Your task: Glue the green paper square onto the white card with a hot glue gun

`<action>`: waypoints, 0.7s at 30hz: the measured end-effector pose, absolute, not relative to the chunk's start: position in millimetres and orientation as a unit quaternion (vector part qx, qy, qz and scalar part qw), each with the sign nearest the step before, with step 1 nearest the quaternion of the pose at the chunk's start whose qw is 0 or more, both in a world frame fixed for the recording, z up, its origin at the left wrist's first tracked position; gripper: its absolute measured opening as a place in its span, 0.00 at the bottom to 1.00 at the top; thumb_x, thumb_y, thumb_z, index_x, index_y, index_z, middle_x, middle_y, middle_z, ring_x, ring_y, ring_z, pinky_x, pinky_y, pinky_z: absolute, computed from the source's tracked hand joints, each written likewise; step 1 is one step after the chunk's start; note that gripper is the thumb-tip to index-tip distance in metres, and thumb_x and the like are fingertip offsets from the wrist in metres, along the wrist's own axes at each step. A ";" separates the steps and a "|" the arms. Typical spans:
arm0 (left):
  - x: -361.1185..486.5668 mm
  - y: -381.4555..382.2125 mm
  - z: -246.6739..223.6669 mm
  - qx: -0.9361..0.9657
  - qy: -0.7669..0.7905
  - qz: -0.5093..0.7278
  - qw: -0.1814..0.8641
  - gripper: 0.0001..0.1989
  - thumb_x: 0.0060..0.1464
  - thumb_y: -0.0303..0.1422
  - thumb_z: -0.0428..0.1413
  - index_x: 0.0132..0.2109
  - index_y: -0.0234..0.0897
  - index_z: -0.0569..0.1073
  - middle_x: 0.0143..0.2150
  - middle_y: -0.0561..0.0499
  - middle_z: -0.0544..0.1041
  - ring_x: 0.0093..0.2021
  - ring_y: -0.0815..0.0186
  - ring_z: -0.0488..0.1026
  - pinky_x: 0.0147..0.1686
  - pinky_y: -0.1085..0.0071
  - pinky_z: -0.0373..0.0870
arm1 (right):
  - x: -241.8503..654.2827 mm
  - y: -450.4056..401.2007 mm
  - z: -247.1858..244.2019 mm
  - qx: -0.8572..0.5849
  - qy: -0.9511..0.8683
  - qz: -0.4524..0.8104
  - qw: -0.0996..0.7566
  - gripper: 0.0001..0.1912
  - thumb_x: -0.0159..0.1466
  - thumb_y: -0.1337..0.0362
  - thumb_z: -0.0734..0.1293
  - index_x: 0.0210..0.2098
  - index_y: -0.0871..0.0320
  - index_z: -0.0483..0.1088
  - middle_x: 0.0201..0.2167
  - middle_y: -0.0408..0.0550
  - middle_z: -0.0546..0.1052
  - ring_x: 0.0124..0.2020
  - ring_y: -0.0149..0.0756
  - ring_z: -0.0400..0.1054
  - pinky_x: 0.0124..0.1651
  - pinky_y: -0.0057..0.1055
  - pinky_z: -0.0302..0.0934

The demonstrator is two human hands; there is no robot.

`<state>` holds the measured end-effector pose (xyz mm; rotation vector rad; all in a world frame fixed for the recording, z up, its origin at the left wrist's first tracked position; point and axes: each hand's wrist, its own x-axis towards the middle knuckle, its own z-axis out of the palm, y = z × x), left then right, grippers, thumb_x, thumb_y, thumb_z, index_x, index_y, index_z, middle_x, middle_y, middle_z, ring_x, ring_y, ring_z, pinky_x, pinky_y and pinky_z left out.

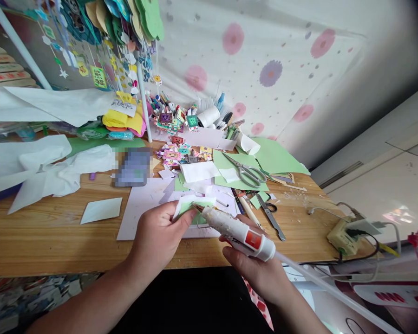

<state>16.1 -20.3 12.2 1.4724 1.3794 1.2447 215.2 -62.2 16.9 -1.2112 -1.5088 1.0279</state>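
In the head view my left hand (163, 227) is closed on a small green paper piece with a white border (205, 202), its thumb lying over the near side. My right hand (254, 264) grips a white hot glue gun (226, 222) with an orange-red patch. The gun's metal nozzle points left and meets or nearly meets the green paper by my left thumb; the exact contact is too small to tell. A long translucent glue stick (320, 280) trails from the gun's rear toward the lower right.
Large scissors (247, 171) lie on green paper beyond my hands; a smaller dark pair (271, 215) lies to the right. A power strip (348, 234) with cables sits at the right edge. A blurred-out object (133, 167), white paper (101, 210) and paper figures (172, 155) are around.
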 end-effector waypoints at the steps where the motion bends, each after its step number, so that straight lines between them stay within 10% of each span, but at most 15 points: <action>1: 16.0 -20.1 11.2 0.575 0.540 0.485 0.378 0.11 0.51 0.40 0.59 0.32 0.37 0.80 0.27 0.54 0.79 0.30 0.63 0.73 0.30 0.72 0.67 | 214.7 -62.0 16.8 -0.492 -0.626 0.407 0.448 0.11 0.55 0.68 0.72 0.39 0.53 0.74 0.33 0.47 0.77 0.34 0.43 0.72 0.38 0.37 0.64; 21: 11.0 -23.5 9.8 0.577 0.554 0.476 0.365 0.13 0.51 0.41 0.57 0.29 0.35 0.78 0.25 0.53 0.76 0.27 0.66 0.70 0.27 0.73 0.64 | 203.5 -60.3 30.8 -0.473 -0.714 0.325 0.401 0.09 0.55 0.72 0.67 0.33 0.53 0.76 0.31 0.47 0.73 0.34 0.41 0.68 0.33 0.34 0.60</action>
